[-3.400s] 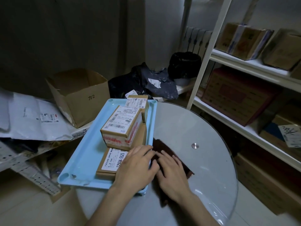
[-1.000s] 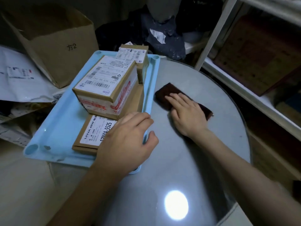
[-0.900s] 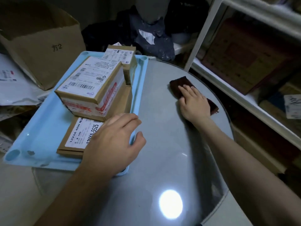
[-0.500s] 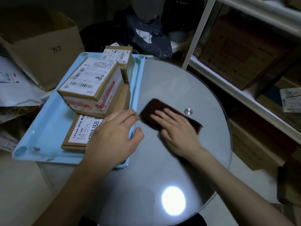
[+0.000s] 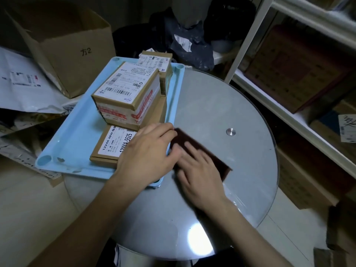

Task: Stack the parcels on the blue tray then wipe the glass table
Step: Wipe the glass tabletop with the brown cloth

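Observation:
A blue tray [image 5: 77, 137] sits on the left part of the round glass table [image 5: 221, 105]. Three cardboard parcels lie on it: a flat one [image 5: 111, 145] at the bottom, a taller labelled one [image 5: 127, 93] stacked on top, and a small one [image 5: 156, 60] at the tray's far end. My left hand [image 5: 148, 155] rests palm down over the tray's near right rim and the flat parcel. My right hand [image 5: 198, 170] presses flat on a dark brown cloth [image 5: 217, 158] on the glass, right beside the tray.
An open cardboard box [image 5: 67, 45] and white mailer bags [image 5: 21, 81] stand to the left. Dark plastic bags [image 5: 185, 43] lie behind the table. White shelving [image 5: 289, 116] with cartons runs along the right. A metal stud [image 5: 230, 131] marks the table's centre.
My right hand has slid the cloth from the far right side of the glass back towards me and up against the tray. My left hand has stayed on the tray.

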`<state>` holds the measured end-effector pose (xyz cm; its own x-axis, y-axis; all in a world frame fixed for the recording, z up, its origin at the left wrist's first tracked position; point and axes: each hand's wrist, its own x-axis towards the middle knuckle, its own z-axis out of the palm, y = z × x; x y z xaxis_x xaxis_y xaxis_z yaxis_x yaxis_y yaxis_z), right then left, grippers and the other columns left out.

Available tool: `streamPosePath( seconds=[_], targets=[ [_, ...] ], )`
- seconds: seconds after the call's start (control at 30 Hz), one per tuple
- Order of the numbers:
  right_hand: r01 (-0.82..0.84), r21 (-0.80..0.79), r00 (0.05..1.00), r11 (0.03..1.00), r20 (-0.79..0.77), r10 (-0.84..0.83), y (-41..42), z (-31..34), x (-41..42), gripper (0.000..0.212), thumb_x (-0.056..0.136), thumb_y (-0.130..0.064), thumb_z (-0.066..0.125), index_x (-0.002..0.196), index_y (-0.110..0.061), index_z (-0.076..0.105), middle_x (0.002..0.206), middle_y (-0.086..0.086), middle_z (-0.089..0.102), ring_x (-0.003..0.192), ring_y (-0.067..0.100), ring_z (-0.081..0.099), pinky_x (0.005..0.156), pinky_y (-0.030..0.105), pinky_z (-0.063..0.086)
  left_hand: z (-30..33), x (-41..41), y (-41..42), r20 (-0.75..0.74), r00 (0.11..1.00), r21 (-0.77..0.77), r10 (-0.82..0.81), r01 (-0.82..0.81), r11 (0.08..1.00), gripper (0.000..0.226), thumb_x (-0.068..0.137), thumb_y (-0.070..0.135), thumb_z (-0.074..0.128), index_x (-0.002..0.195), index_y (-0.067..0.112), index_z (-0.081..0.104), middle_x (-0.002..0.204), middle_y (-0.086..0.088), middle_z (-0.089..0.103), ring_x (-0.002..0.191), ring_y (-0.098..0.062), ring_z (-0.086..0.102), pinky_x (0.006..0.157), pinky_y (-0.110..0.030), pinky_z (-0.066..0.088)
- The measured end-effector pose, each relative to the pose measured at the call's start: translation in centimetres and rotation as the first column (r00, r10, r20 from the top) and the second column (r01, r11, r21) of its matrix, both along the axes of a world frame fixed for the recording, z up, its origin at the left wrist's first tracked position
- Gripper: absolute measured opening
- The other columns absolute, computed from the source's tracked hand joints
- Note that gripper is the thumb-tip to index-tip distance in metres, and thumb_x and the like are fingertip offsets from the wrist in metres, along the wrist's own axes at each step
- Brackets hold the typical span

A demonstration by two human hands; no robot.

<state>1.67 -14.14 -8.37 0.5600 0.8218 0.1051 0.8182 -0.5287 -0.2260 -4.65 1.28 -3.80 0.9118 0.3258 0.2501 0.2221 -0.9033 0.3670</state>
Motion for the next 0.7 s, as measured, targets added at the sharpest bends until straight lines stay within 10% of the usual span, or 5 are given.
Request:
streamPosePath(
  seconds=[0.33, 0.57, 0.7],
  targets=[
    [0.461, -0.048, 0.887, 0.886, 0.048, -0.459, -1.0, 0.1, 7.9, 0.055, 0.095, -0.029, 0.031, 0.149, -0.031, 0.038, 0.158, -0.004, 0.037, 0.147, 0.02, 0.028, 0.114, 0.04, 0.025, 0.0, -0.1, 0.1, 0.007, 1.0, 0.001, -0.011, 0.011, 1.0, 0.044, 0.086, 0.038, 0.044, 0.112, 0.016, 0.071, 0.125, 0.008, 0.065, 0.12, -0.014, 0.052, 0.103, -0.03, 0.037],
    [-0.042, -0.032, 0.999, 0.999, -0.02, 0.042, -0.5, 0.3, -2.3, 0.058, 0.088, -0.026, 0.041, 0.146, -0.026, 0.042, 0.154, -0.007, 0.043, 0.145, 0.021, 0.034, 0.116, 0.043, 0.03, 0.4, 0.0, 0.2, -0.044, 0.999, 0.004, -0.029, 0.029, 1.0, 0.042, 0.087, 0.037, 0.049, 0.118, 0.017, 0.07, 0.131, 0.006, 0.063, 0.122, -0.015, 0.05, 0.105, -0.031, 0.035],
    [-0.042, -0.067, 0.999, 0.997, -0.014, 0.041, -6.6, 0.3, -1.1, 0.061, 0.085, -0.027, 0.042, 0.146, -0.032, 0.043, 0.153, -0.011, 0.043, 0.144, 0.015, 0.035, 0.114, 0.035, 0.024, 0.3, -0.1, 0.1, -0.018, 1.0, -0.02, -0.016, 0.016, 1.0, 0.047, 0.086, 0.04, 0.043, 0.116, 0.017, 0.071, 0.13, 0.007, 0.064, 0.122, -0.015, 0.051, 0.105, -0.033, 0.038]
  ],
)
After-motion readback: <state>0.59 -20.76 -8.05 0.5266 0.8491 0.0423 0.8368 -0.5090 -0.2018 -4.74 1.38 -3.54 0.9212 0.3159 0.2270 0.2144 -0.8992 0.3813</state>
